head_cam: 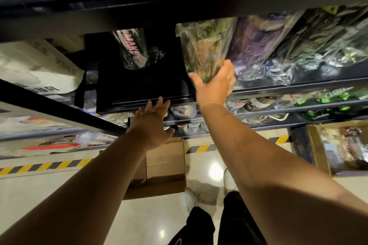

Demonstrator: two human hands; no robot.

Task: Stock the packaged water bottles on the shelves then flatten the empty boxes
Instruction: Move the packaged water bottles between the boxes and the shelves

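My right hand (pixel 214 82) is raised to the black shelf (pixel 278 90) and presses its palm and spread fingers against the bottom of a green water bottle in clear plastic wrap (pixel 203 47) lying on that shelf. More wrapped bottles, purple (pixel 256 45) and green (pixel 326 40), lie beside it to the right. One wrapped dark bottle with pink lettering (pixel 135 49) lies alone in the dark space to the left. My left hand (pixel 153 123) reaches up with straight fingers, its tips at the shelf's front edge, holding nothing. An open, empty cardboard box (pixel 165 167) stands on the floor below.
Lower shelves (pixel 258 113) hold more wrapped bottles and cups. White bags (pixel 39 69) fill the rack at left. A second cardboard box (pixel 338 147) with packaged goods stands at right. Yellow-black tape (pixel 45 166) runs along the glossy floor. My white shoes (pixel 189 201) stand beside the empty box.
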